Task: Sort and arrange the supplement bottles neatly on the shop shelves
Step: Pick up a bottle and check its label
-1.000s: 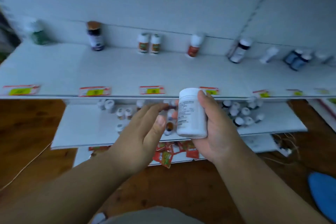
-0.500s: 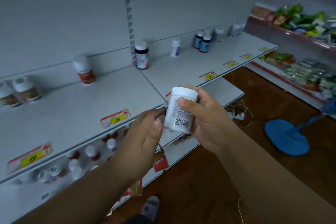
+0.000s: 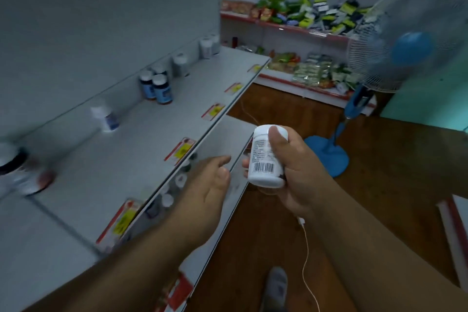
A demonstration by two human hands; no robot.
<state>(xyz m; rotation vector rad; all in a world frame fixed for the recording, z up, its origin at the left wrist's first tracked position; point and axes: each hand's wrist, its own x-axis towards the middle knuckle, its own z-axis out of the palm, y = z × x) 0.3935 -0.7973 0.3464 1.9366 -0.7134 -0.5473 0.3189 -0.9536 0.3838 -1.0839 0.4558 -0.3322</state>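
Observation:
My right hand (image 3: 301,175) grips a white supplement bottle (image 3: 264,162) with a barcode label, upright, over the floor just off the shelf edge. My left hand (image 3: 207,190) hovers open to the left of it, fingers apart, not touching it. On the upper white shelf (image 3: 141,149) stand two blue-labelled bottles (image 3: 158,88), a small white bottle (image 3: 105,115), several white bottles (image 3: 206,45) at the far end, and a blurred dark bottle (image 3: 20,172) at the left. More bottles (image 3: 172,192) sit on the lower shelf, mostly hidden.
A blue standing fan (image 3: 405,40) rises on the right, its base (image 3: 329,154) on the wooden floor. Red shelves with snack packets (image 3: 311,15) line the back wall. A white cord (image 3: 307,256) hangs below my right hand. Price tags (image 3: 181,151) line the shelf edge.
The view has swung to the right along the shelf, bringing the fan and snack shelves into sight. My right hand turned the bottle so its barcode faces me. My left hand stayed open beside it.

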